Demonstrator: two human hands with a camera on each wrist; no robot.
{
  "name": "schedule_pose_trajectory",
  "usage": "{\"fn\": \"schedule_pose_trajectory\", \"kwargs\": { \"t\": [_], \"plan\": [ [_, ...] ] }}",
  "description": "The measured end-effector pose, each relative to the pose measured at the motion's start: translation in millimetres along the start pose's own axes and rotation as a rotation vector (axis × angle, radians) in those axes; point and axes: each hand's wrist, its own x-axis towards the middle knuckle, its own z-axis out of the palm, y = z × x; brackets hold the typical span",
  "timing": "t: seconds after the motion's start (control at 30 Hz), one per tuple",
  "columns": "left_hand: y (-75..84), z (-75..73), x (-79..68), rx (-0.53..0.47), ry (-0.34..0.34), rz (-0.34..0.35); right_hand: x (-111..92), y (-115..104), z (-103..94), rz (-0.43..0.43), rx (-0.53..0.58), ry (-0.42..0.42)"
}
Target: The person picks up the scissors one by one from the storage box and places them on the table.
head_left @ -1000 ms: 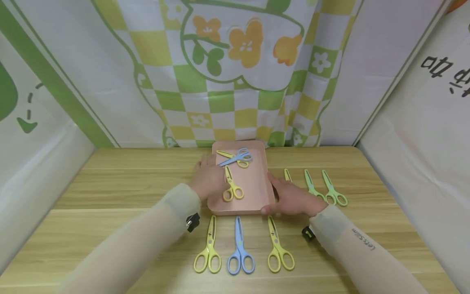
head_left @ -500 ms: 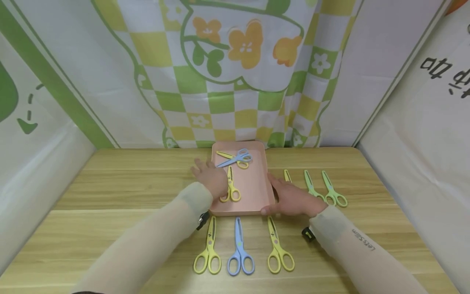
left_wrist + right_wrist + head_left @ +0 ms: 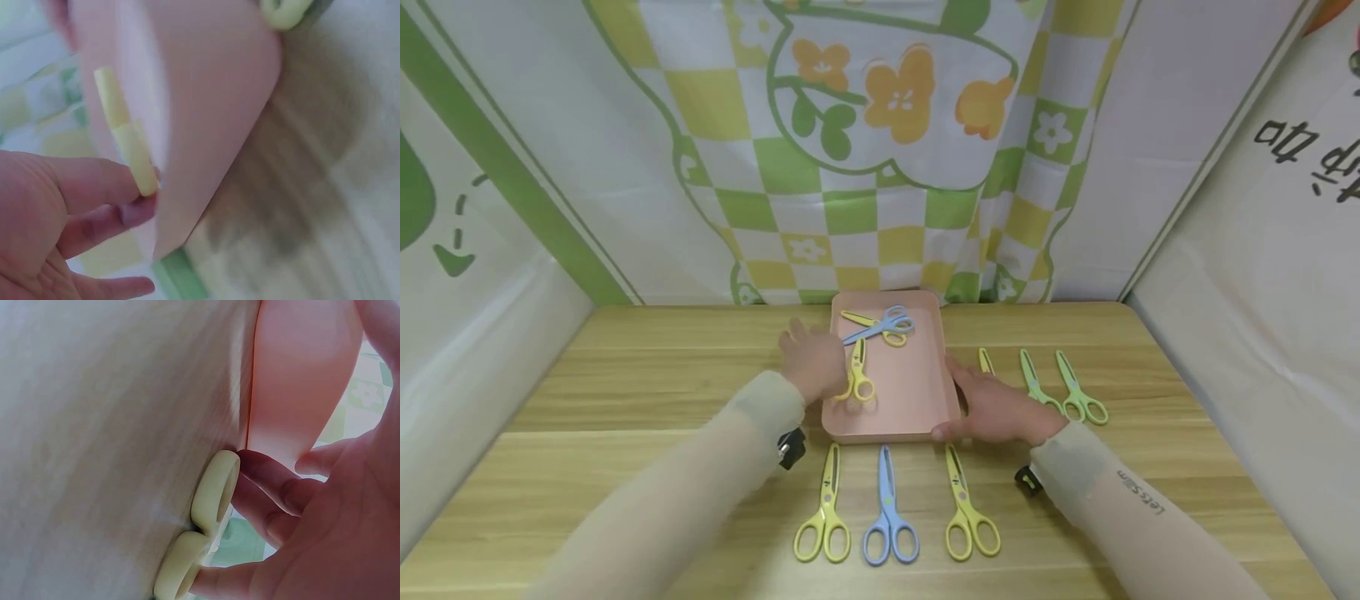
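Note:
A shallow pink tray (image 3: 917, 392) lies on the table against the curtain. My left hand (image 3: 812, 362) is at its left wall and pinches yellow scissors (image 3: 858, 358) by a handle, blades toward the back. In the left wrist view the thumb and a finger close on the yellow handle (image 3: 145, 172) at the tray's edge. Farther back in the tray, blue scissors (image 3: 878, 327) lie across another yellow pair (image 3: 855, 317). My right hand (image 3: 996, 404) grips the tray's near right corner, thumb at the front wall and fingers along the right side.
In front of the tray lie yellow scissors (image 3: 826, 500), blue scissors (image 3: 887, 500) and more yellow scissors (image 3: 966, 500). To the right are partly hidden yellow scissors (image 3: 986, 360) and two green pairs (image 3: 1032, 375). A checked curtain (image 3: 880, 225) hangs behind.
Over the last half second my left hand has moved left with the yellow scissors, which now lie closer to the tray's left wall. My right hand and the tray stay put.

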Motion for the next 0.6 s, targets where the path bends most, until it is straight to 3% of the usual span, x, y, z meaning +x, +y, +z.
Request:
{"fn": "schedule_pose_trajectory", "kwargs": {
  "t": [0.2, 0.33, 0.43, 0.6],
  "plan": [
    [-37.3, -31.0, -10.1, -0.197, 0.034, 0.004, 0.8, 0.0, 0.9, -0.003, -0.010, 0.000],
    [-66.9, -39.1, -18.1, -0.205, 0.052, -0.009, 0.7, -0.2, 0.8, -0.013, -0.006, 0.008],
    [-85.6, -30.3, -24.0, -0.175, 0.037, -0.003, 0.4, -0.5, 0.4, -0.017, -0.004, 0.011],
    [-101.1, 1.9, -31.0, -0.113, -0.006, -0.001, 0.8, -1.4, 0.0, -0.006, -0.010, 0.000]
  ]
}}
